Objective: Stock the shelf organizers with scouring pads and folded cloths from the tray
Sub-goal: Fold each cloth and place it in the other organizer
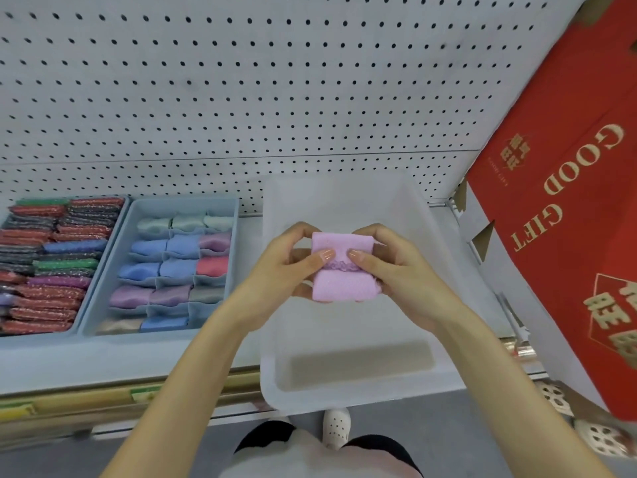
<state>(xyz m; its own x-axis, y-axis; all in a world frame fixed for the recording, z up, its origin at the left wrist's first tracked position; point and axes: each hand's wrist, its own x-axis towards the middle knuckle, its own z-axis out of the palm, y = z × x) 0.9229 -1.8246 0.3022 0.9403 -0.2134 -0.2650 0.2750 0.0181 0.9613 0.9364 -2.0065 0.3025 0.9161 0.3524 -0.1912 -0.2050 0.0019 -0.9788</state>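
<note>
A folded pink cloth point(343, 276) with a purple lace edge is held over the white tray point(348, 391). My left hand point(293, 267) grips its left side and my right hand point(393, 267) grips its right side, both thumbs pressing on the front. The tray sits on the shelf and nothing else shows inside it. To the left, a blue divided organizer point(227, 205) holds several folded cloths in blue, purple, red and pale colours. Further left, another organizer point(121, 215) is packed with glittery scouring pads point(51, 270).
A white pegboard point(241, 81) backs the shelf. A large red gift box point(565, 201) leans at the right. The shelf's front edge point(103, 398) carries price labels. Below it are my white shoe point(336, 427) and the grey floor.
</note>
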